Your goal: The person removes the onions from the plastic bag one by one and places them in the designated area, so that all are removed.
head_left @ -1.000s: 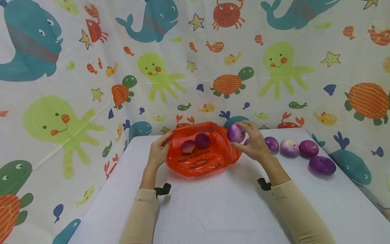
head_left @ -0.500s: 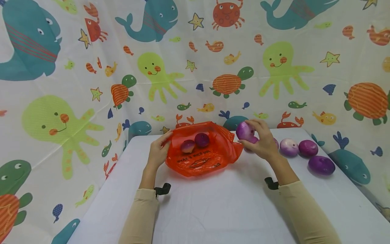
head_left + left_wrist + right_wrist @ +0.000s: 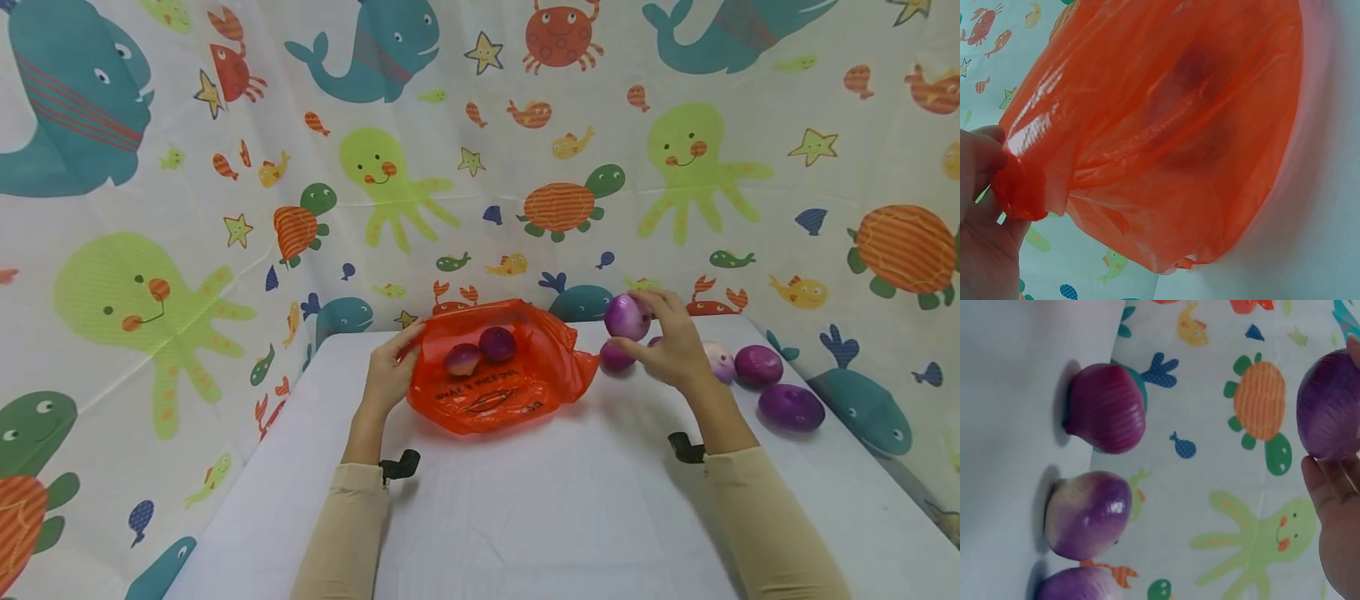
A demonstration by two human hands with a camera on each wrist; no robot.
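Note:
My left hand (image 3: 388, 371) pinches the left edge of a red plastic bag (image 3: 547, 392) with black print. In the left wrist view the bag's bunched edge sits between thumb and fingers, and dark shapes show through the film (image 3: 1129, 219). Two red onions (image 3: 497, 343) lie in the bag's mouth. To the right of the bag, my right hand (image 3: 675, 342) grips a purple onion (image 3: 627, 317), held up off the table between thumb and fingertips. Below it, another red onion (image 3: 617, 357) rests on the table beside the bag.
More onions stand along the right side of the white table (image 3: 480, 517): one mostly hidden behind my right hand, a pale one (image 3: 720, 363), a dark round one (image 3: 759, 367) and a wide purple one (image 3: 792, 408). A sea-animal curtain (image 3: 480, 242) hangs behind.
My right hand has moved right, away from the bag's opening, with the purple onion in its grip. The bag's right side has settled a little. My left hand has stayed put.

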